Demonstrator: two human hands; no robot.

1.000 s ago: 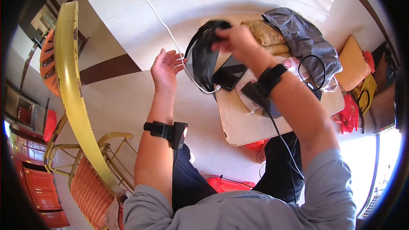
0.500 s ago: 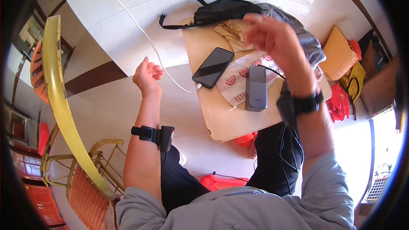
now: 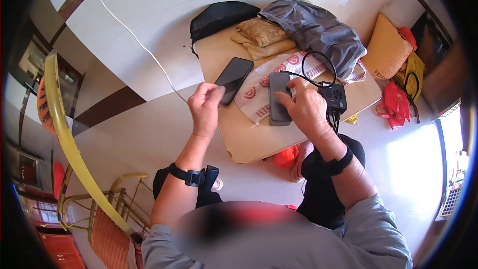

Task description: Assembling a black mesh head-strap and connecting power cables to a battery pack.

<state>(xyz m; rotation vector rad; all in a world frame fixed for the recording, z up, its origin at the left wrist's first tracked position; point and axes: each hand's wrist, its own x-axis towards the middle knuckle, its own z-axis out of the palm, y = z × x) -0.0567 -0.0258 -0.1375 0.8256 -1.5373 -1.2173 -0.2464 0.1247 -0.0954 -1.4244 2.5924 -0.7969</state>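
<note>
A black phone (image 3: 235, 80) lies on the small table (image 3: 249, 139). My left hand (image 3: 205, 107) is at the phone's lower left edge, thumb and fingers drawn together. A white charging cable (image 3: 142, 44) runs down to that hand and disappears behind it; what the fingertips hold is hidden. Over a grey power bank (image 3: 280, 112) hovers my right hand (image 3: 309, 108), thumb and forefinger apart, close to its top face; I cannot tell if they touch. A black cable (image 3: 332, 65) loops from the power bank's far end. Beside the right hand sits a black box with a fan grille (image 3: 336, 95).
Under the power bank lies a white cloth with red print (image 3: 266, 87). Behind are a folded tan cloth (image 3: 264, 35), a black bag (image 3: 221, 17) and a grey garment (image 3: 318, 25). A yellow-framed chair (image 3: 74, 139) stands left; an orange cushion (image 3: 386, 47) and red bag (image 3: 396, 104) lie right.
My left hand has moved right to the phone. My right hand has come down from above the cloth to the power bank. The black box and looped cable now show.
</note>
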